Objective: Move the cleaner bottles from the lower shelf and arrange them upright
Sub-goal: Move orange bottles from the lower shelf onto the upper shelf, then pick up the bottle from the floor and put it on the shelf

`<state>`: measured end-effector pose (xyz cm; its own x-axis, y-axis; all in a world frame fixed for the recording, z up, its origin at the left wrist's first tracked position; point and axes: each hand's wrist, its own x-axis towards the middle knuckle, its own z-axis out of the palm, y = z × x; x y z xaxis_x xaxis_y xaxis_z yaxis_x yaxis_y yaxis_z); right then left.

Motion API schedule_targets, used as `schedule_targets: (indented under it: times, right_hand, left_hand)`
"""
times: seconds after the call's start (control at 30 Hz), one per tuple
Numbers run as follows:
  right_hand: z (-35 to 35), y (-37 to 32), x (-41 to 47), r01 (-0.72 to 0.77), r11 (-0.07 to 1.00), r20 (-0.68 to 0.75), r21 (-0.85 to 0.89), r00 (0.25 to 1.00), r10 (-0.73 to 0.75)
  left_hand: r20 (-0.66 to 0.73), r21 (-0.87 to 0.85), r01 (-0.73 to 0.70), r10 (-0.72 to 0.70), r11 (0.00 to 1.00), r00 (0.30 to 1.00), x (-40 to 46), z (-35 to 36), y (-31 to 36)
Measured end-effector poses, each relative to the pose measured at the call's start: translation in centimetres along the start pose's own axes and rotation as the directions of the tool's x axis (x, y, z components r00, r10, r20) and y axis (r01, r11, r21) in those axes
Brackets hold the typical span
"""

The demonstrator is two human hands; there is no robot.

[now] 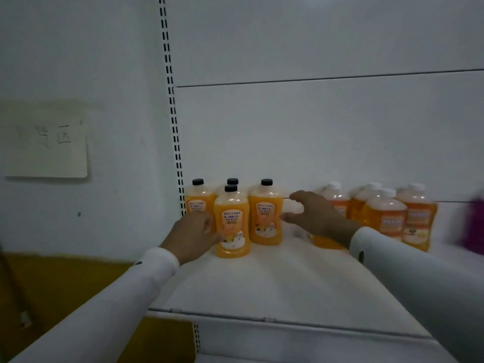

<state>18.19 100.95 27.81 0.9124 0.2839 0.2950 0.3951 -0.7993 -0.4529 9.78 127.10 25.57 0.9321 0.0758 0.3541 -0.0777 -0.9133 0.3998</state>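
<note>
1. Two white sleeves [110, 305] reach in from the bottom corners, nearest the viewer, over the front edge of a white shelf [275, 279].
2. Left hand [191, 235]: seen from the back, it touches the left side of the front black-capped bottle [231, 222]. Its fingertips are hidden behind the hand and bottle, so whether this grip curls around the bottle or only presses on it cannot be told.
3. Right hand [317, 216]: its grip is spread, thumb and fingers apart, hovering just right of the right black-capped bottle [265, 213] without clearly touching it.
4. Four orange cleaner bottles with black caps stand upright near the shelf's back left corner, long axes vertical, caps up, printed labels facing the viewer. Two more stand behind: one at far left [198, 196], partly covered by the left hand, and one at the back [232, 182] showing little but its cap.
5. A second group of orange bottles with pale caps [387, 213] stands upright toward the back right of the shelf, blurred. The right wrist hides part of it, and an orange shape [326, 242] low under the wrist is too smeared to identify.
6. At the right edge, a purple object [474, 224] is cut off and blurred.
7. Surroundings: white back panel [314, 127], a slotted upright [171, 106] at the shelf's left, a pale wall holding a paper sign [45, 138] with illegible handwriting, and a yellow-brown floor [52, 279] lower left. Lighting is dim.
</note>
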Motion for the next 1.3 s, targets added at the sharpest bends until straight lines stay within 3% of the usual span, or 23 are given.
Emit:
schedule_targets:
  times: [0.1,0.27,0.5,0.7,0.87,1.07,1.3]
  right_hand:
    - [-2.2,0.3,-3.5,-0.032,0.998,-0.028,-0.063,0.999,0.031]
    - [-6.3,4.2,-10.1,-0.159,0.982,-0.091,-0.104,0.985,0.15]
    - [-13.4,14.1,-22.4,-0.451,0.88,-0.253,-0.146,0.877,0.408]
    - [-19.1,22.0,-33.1,-0.619,0.771,-0.322,-0.151,0.768,0.554]
    - [-22.8,29.1,-42.0,-0.722,0.677,-0.36,-0.14,0.674,0.645]
    - [-24.2,37.6,-50.5,-0.787,0.612,-0.339,-0.077,0.598,0.726]
    - [-21.6,48.2,-56.2,-0.853,0.521,-0.178,-0.021,0.516,0.838]
  left_hand:
    - [0.106,0.015,-0.119,0.117,0.993,0.988,-0.8,1.7,1.9]
    - [0.2,-0.138,-0.298,0.321,0.945,0.926,-1.5,6.5,10.1]
    - [0.222,-0.311,-0.512,0.585,0.801,0.78,-4.6,12.9,23.8]
    - [0.243,-0.401,-0.656,0.765,0.639,0.597,-9.6,19.1,37.4]
    - [0.304,-0.482,-0.665,0.821,0.571,0.484,-14.2,24.7,48.6]
    - [0.379,-0.504,-0.631,0.807,0.59,0.453,-19.1,31.9,56.7]
    - [0.511,-0.539,-0.543,0.763,0.644,0.396,-22.5,42.7,61.0]
